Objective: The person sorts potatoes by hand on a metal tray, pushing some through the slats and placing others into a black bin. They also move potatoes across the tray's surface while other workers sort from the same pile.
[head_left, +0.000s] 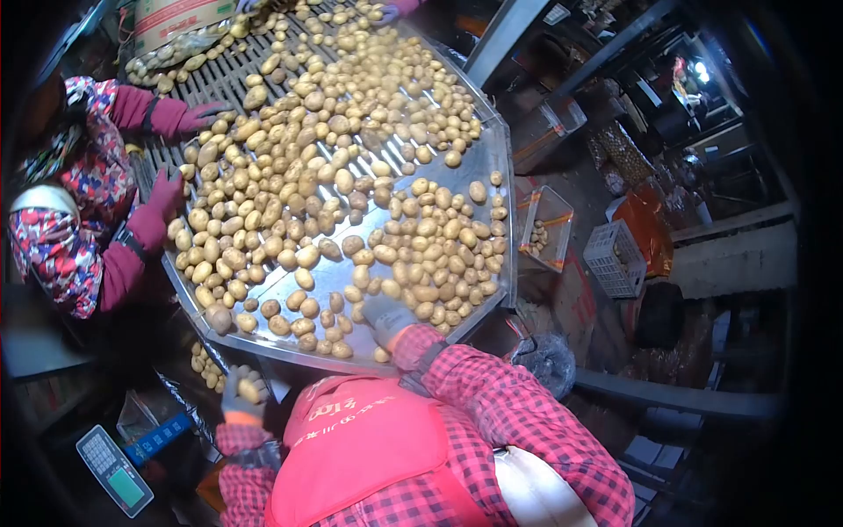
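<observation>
My left hand (243, 397), in a grey and orange glove, is closed round a potato (250, 390) below the near left edge of the metal sorting table (263, 345). More potatoes (206, 367) lie just beyond it, low down beside the table. My right hand (387, 320), gloved alike, lies at the table's near edge with its fingers stretched out against the loose potatoes (430, 263). Between the hands, a small group of potatoes (303, 327) rests on the bare metal.
At the left, a co-worker's purple-gloved hands (161, 206) are at the potatoes. Another person's glove (386, 13) shows at the far edge, near a printed sack (176, 22). A digital scale (114, 470) stands lower left. A white crate (615, 259) sits on the floor at right.
</observation>
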